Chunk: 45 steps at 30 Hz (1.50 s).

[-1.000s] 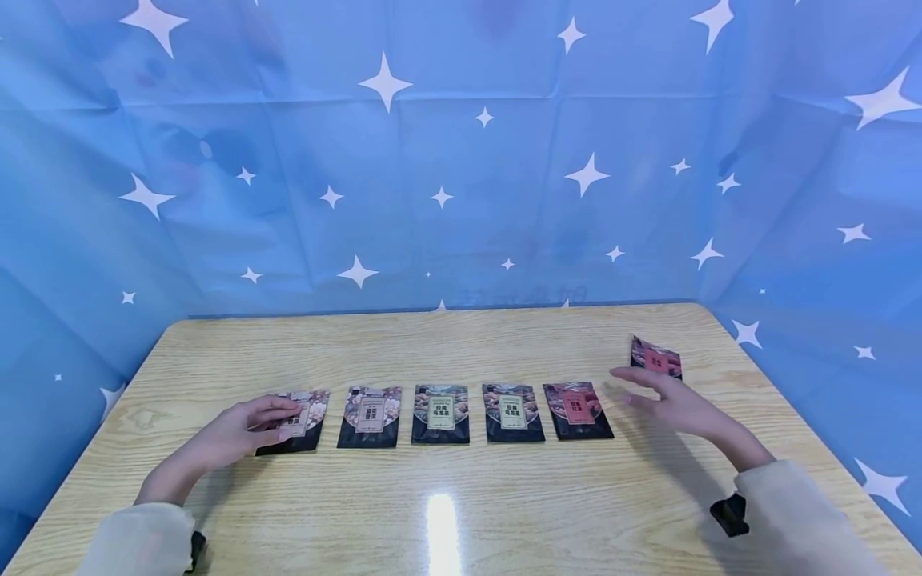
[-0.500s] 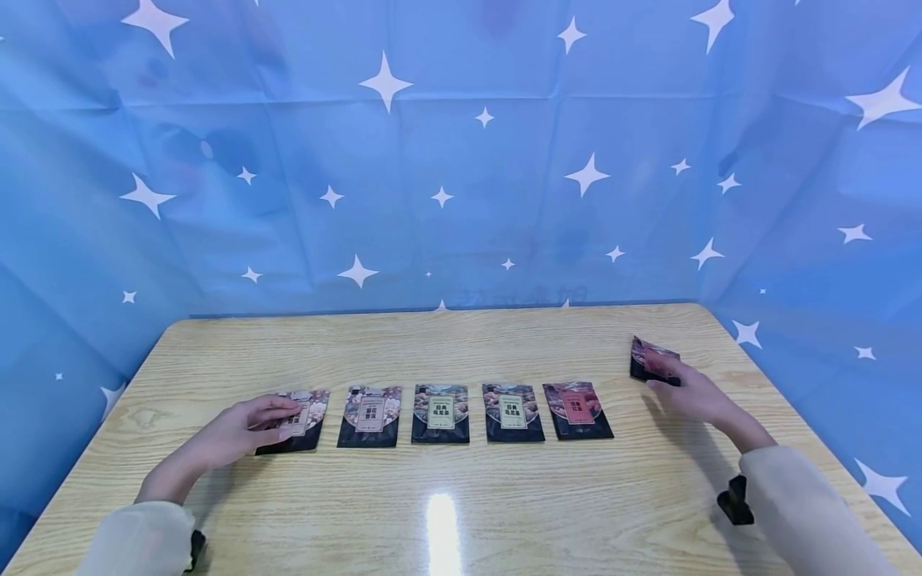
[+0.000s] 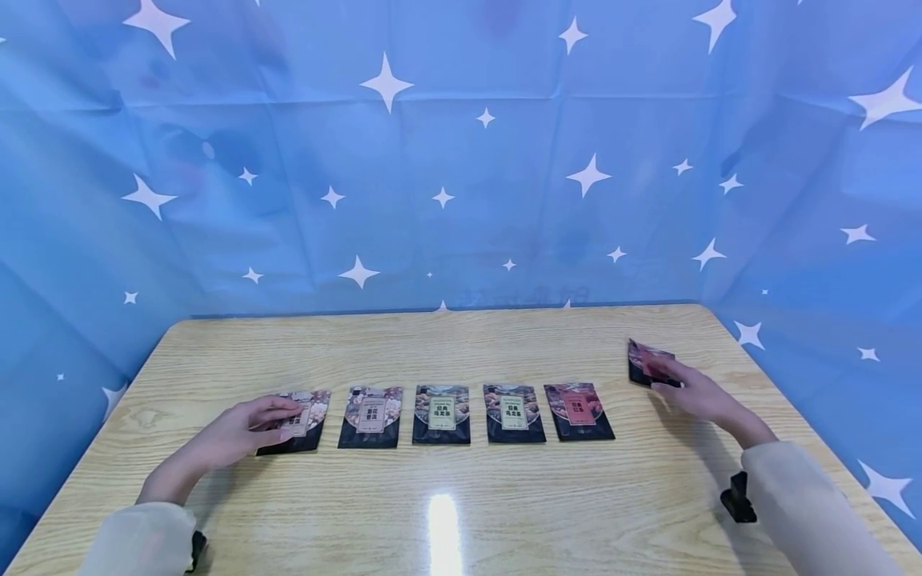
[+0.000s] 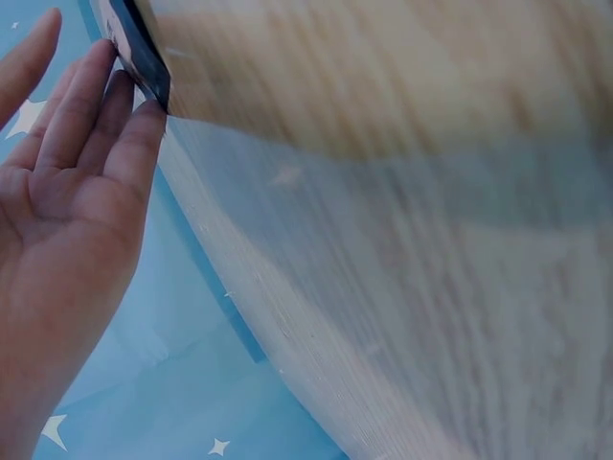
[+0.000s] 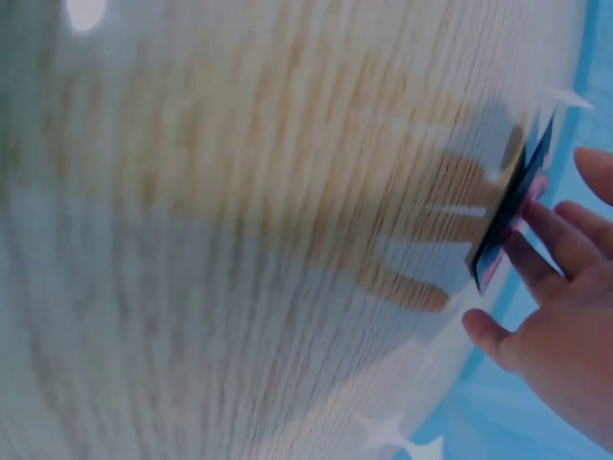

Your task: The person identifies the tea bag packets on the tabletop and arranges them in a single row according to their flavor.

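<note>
My left hand (image 3: 241, 432) lies with its fingertips on the leftmost tea packet (image 3: 317, 408), a black pouch with a pale pink flowered label; its fingers are extended in the left wrist view. My right hand (image 3: 695, 392) touches the face of a tilted red-labelled tea packet (image 3: 637, 370) at the far right, partly covered by the fingers. In the right wrist view the fingertips (image 5: 536, 216) meet the packet's printed side and the little finger is spread away. A second red-labelled tea packet (image 3: 579, 410) lies flat to the left of that hand.
Between the hands, a pink-labelled packet (image 3: 370, 418) and two green-labelled packets (image 3: 442, 414) lie in a row on the wooden table (image 3: 324, 512). A blue star-printed cloth (image 3: 461, 200) hangs behind and along the sides. Light glares off the table's front middle.
My right hand has reached away and to the right, onto the far-right packet. Since half a second ago that packet has slid slightly nearer and left under the fingers. My left hand stays put.
</note>
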{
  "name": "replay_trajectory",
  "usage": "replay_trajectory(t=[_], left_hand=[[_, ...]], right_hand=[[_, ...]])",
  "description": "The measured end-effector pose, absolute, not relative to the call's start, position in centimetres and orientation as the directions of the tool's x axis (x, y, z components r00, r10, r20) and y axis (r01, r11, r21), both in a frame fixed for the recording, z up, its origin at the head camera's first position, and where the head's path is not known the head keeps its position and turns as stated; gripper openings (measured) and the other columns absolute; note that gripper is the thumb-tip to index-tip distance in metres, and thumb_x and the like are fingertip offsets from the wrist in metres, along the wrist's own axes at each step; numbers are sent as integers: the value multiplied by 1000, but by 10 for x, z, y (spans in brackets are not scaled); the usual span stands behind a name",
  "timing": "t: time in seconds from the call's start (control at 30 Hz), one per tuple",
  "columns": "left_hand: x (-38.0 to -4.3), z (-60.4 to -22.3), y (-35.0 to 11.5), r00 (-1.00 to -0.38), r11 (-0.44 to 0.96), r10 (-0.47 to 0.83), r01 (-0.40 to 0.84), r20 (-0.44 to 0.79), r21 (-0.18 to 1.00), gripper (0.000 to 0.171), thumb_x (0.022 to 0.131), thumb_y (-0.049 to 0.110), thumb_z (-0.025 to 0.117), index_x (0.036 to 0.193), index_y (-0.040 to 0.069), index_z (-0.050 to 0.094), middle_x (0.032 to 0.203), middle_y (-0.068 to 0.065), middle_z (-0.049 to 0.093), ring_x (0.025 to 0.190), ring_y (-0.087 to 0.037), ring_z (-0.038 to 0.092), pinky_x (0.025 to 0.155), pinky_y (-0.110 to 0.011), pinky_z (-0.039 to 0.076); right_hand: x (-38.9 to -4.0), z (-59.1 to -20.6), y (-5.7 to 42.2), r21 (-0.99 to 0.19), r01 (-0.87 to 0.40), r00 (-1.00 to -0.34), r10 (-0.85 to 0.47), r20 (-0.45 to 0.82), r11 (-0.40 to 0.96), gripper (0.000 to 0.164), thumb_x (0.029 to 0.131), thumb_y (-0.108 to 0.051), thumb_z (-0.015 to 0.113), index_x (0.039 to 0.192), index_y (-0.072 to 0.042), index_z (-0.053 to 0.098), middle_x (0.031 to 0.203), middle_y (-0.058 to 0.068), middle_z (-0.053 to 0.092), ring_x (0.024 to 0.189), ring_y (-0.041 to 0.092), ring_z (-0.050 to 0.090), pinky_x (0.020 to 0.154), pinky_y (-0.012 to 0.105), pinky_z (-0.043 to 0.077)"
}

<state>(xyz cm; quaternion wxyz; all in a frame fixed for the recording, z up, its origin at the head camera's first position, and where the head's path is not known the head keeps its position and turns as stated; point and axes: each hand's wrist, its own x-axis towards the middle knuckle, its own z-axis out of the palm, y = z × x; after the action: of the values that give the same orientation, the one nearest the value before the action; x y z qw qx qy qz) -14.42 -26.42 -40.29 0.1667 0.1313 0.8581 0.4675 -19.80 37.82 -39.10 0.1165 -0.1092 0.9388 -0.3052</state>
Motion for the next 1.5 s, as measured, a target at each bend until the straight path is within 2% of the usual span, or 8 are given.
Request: replay_trajectory(t=[0.23,0.5,0.93,1.17,1.5], left_hand=[[-144,-403,-264,-905,513,395,75,-158,855,42,91,13,57,128,-5,45,130,-27,44,119,-44,41,82,-36,49],[-144,-403,-265,-903,502,403,81,-150,861,43,91,13,57,128,-6,45,131,-28,43,119,-44,40,82,-35,49],[-144,-404,-265,-904,495,403,83,-144,865,43,91,13,57,128,-6,45,131,-28,43,119,-44,40,82,-33,49],[-143,-404,-265,-904,498,398,74,-153,864,45,91,15,58,128,-6,44,131,-28,43,119,-43,40,82,-33,49],[-143,-404,-264,-908,522,389,75,-159,850,44,91,16,58,128,-4,45,131,-26,45,119,-42,42,81,-34,50]], right_hand=[[-188,-391,376,-582,-177,-943,-305,-129,794,53,96,-18,47,139,7,28,136,38,26,122,56,22,90,66,26],[-176,-392,372,-567,-236,-933,-347,-94,789,46,96,-14,47,134,9,36,133,38,32,121,56,25,90,66,26],[-156,-389,366,-584,-277,-906,-409,-105,763,39,97,-10,45,133,4,42,131,29,42,121,49,32,90,58,35],[-146,-388,364,-573,-293,-899,-424,-107,766,40,97,-14,46,134,2,43,130,23,46,120,46,35,89,28,42],[-139,-387,362,-579,-314,-887,-450,-103,753,41,95,-13,48,133,3,43,130,24,47,118,46,36,87,21,42]])
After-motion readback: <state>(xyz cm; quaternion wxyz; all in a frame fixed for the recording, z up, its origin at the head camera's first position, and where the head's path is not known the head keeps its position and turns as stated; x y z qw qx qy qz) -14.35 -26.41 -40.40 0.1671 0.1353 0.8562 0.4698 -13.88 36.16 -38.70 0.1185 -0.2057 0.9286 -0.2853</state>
